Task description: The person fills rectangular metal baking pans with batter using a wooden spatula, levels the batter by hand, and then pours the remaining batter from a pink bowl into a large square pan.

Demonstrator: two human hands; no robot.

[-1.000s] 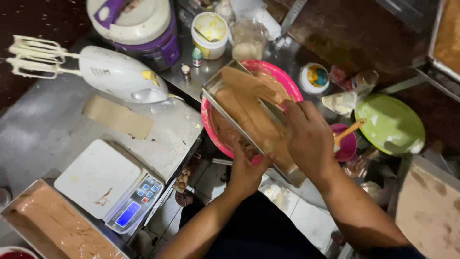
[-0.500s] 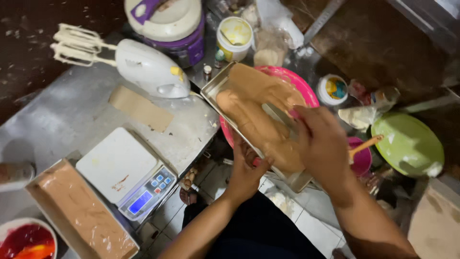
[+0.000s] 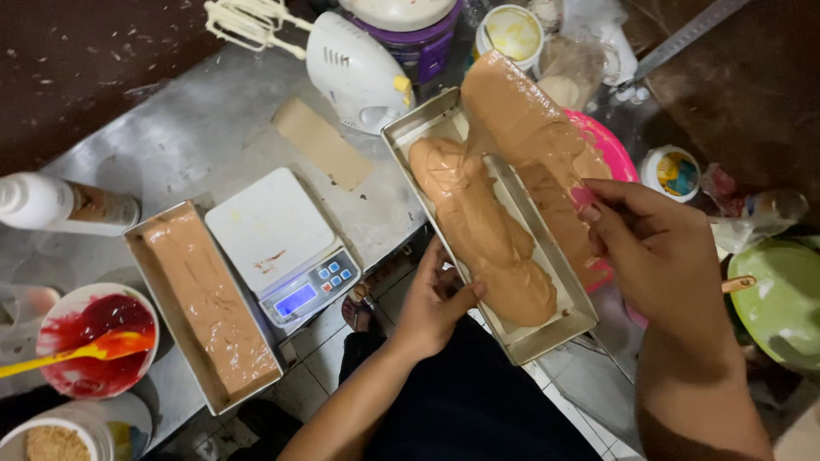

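My left hand (image 3: 436,303) grips the near long side of a narrow metal loaf pan (image 3: 547,329), held partly over the table edge. My right hand (image 3: 658,248) clasps the rim of a pink bowl (image 3: 611,145), which is tipped over the pan. Thick light-brown batter (image 3: 487,222) slides from the bowl and lies in a long mound along the pan's paper-lined bottom. The bowl's inside is mostly hidden by batter.
On the steel table (image 3: 171,145) sit a second pan full of batter (image 3: 205,303), a white digital scale (image 3: 282,243), a hand mixer (image 3: 350,55), a brown paper strip (image 3: 323,141), a white bottle (image 3: 60,205), and a bowl of red paste with an orange spatula (image 3: 94,341). A green bowl (image 3: 781,299) is at right.
The pink bowl has tipped further and much more batter now lies in the pan. My view has shifted left, showing the second pan and the red bowl.
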